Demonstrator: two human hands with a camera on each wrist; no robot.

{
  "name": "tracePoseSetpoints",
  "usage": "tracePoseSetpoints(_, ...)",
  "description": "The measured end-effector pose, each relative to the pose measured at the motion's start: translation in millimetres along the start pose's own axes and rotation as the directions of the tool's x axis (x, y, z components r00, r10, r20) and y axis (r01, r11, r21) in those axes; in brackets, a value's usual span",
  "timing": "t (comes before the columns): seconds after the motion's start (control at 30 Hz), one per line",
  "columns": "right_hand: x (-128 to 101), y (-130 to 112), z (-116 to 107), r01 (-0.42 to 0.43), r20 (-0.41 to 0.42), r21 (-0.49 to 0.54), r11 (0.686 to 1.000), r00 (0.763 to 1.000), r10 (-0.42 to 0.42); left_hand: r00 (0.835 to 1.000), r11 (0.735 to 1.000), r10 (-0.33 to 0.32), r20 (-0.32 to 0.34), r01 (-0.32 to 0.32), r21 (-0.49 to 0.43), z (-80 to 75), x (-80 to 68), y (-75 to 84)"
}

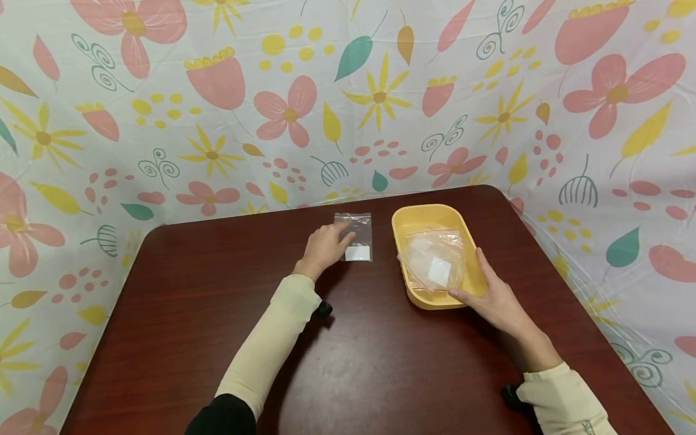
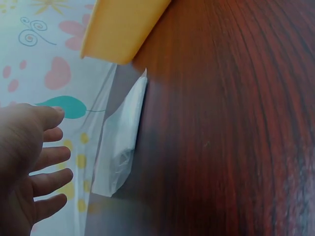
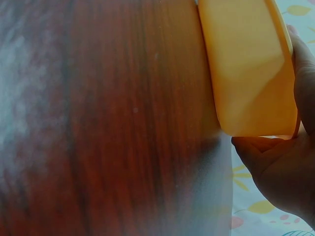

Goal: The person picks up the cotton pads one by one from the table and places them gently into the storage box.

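Cream long sleeves [image 1: 272,338] on both arms; black cuff layer above left elbow.

- The left hand [image 1: 325,246] covers the near left corner of the small clear bag [image 1: 356,236].
- What the crumpled bags [image 1: 433,258] in the yellow tray [image 1: 414,219] hold cannot be told.
- In the right wrist view, the right hand [image 3: 280,167] is cut off at the right edge, and the tray's inside is hidden.
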State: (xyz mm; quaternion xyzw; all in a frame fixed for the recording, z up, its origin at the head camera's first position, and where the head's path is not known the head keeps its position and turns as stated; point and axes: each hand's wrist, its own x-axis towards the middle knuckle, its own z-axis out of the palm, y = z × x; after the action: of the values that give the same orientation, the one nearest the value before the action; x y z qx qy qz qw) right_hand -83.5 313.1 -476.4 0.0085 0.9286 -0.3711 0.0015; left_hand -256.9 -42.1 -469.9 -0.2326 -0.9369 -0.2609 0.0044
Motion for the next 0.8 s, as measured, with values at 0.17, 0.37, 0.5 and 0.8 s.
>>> tracePoseSetpoints(0.17,0.1,0.4,0.4,-0.004,0.004,0.002,1.000,1.000,0.004,0.999,1.000,0.011,0.036,-0.010,-0.012,6.2,4.1,1.2)
tracePoseSetpoints(0.37,0.8,0.8,0.6,0.000,0.005,0.007,1.000,1.000,0.000,0.997,0.999,0.018,0.081,-0.015,-0.031,9.6,7.9,4.3)
tracePoseSetpoints(0.5,1.2,1.3,0.6,0.006,0.002,0.006,1.000,1.000,-0.006,0.995,1.000,0.022,0.100,-0.021,-0.019,11.7,9.7,5.6)
tracePoseSetpoints(0.8,1.5,2.3,0.5,0.008,0.002,0.007,1.000,1.000,-0.008,0.986,1.000,0.021,0.165,-0.019,-0.012,19.9,13.4,5.7)
